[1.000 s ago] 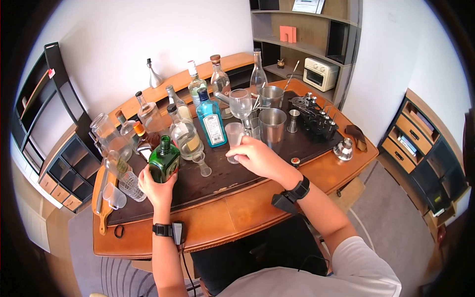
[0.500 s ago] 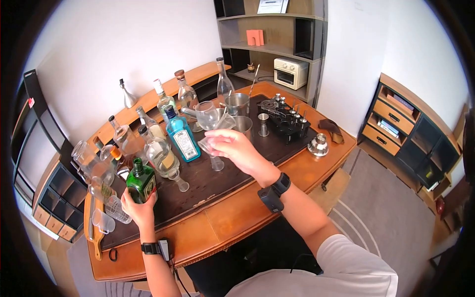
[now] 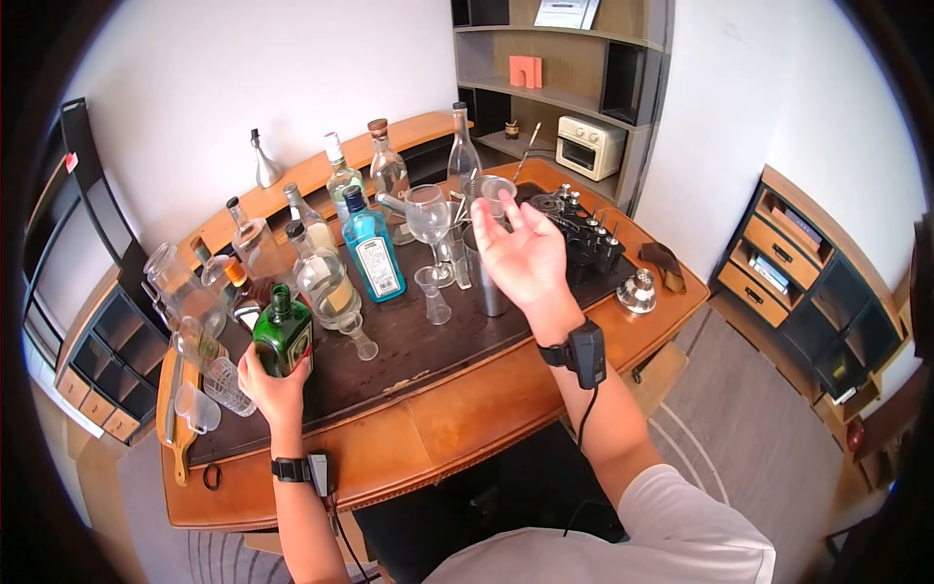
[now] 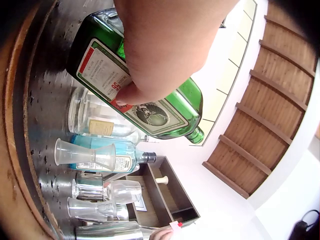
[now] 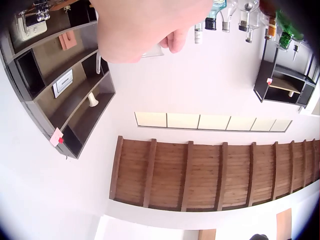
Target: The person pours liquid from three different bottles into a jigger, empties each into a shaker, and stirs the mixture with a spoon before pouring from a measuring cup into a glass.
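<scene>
My left hand (image 3: 276, 380) grips a square green bottle (image 3: 283, 336) with a label, uncapped at the neck, near the left of the table. In the left wrist view the thumb presses on the label of the green bottle (image 4: 135, 92). My right hand (image 3: 523, 255) is raised with the palm turned up and the fingers extended; it overlaps a metal shaker tin (image 3: 490, 287). Left of that hand a clear jigger (image 3: 435, 300) stands on the table, and a second clear jigger (image 3: 363, 341) stands near the green bottle. The right wrist view shows only part of the right hand (image 5: 150, 27).
A blue bottle (image 3: 374, 255), a wine glass (image 3: 427, 214) and several clear bottles crowd the table's back and left. A plastic measuring cup (image 3: 198, 409) and a wooden board (image 3: 181, 450) lie at the left. At the right are a black rack (image 3: 592, 248) and a shaker top (image 3: 637, 292).
My right hand has let go of a clear jigger, moved right toward the shaker tin and turned palm up. The left hand keeps its grip on the green bottle. The head view has shifted.
</scene>
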A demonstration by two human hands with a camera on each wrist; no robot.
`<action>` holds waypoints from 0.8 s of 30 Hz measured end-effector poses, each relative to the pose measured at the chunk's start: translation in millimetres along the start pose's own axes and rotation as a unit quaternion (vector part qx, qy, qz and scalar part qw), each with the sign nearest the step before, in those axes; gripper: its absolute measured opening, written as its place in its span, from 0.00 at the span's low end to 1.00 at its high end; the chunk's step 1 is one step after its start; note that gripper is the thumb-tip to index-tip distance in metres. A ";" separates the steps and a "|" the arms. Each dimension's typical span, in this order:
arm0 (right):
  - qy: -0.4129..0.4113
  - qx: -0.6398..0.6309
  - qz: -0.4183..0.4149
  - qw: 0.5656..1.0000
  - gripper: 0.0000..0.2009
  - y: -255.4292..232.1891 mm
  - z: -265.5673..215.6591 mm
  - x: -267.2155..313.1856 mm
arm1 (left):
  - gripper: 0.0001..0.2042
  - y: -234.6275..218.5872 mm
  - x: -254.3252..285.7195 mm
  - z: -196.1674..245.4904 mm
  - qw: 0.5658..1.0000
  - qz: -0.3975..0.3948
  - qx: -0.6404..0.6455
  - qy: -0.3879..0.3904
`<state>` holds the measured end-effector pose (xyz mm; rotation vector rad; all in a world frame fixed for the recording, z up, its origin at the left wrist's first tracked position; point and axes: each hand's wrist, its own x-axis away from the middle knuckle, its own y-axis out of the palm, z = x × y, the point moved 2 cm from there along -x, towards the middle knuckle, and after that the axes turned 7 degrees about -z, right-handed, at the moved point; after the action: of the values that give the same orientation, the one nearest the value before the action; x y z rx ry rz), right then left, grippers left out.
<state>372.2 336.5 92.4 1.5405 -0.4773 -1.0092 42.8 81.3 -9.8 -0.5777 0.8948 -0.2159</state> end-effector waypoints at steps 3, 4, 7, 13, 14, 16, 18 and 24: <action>0.007 -0.004 0.014 1.000 0.14 3.2 -2.7 0.9 | 0.41 -2.2 0.0 3.6 1.000 -0.003 0.011 0.001; 0.011 -0.009 0.024 1.000 0.17 4.4 -2.6 1.9 | 0.41 -4.0 -0.1 5.9 1.000 -0.007 0.015 0.000; 0.019 0.000 0.021 1.000 0.23 0.8 -3.2 2.9 | 0.41 -6.7 0.2 10.2 1.000 -0.013 0.015 -0.005; 0.034 0.019 0.041 0.998 0.25 2.6 -1.2 4.9 | 0.42 -7.1 -0.2 11.7 1.000 -0.017 0.007 -0.010; 0.036 0.027 0.048 0.998 0.26 4.7 0.1 6.5 | 0.42 -7.2 -0.2 11.7 1.000 -0.014 0.004 -0.002; 0.035 0.034 0.064 0.997 0.27 4.4 0.7 7.0 | 0.42 -7.2 0.0 11.7 1.000 -0.010 0.002 0.002; 0.029 0.044 0.060 0.997 0.27 3.1 -0.8 6.5 | 0.41 -9.5 -0.4 14.8 1.000 -0.014 0.002 0.005; 0.016 0.066 0.074 0.995 0.27 3.7 0.7 6.4 | 0.41 -10.2 -0.7 14.9 1.000 -0.015 -0.004 0.005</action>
<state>376.0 330.3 93.7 1.6115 -0.6364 -0.8515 54.6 78.8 3.6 -0.5983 0.8983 -0.2422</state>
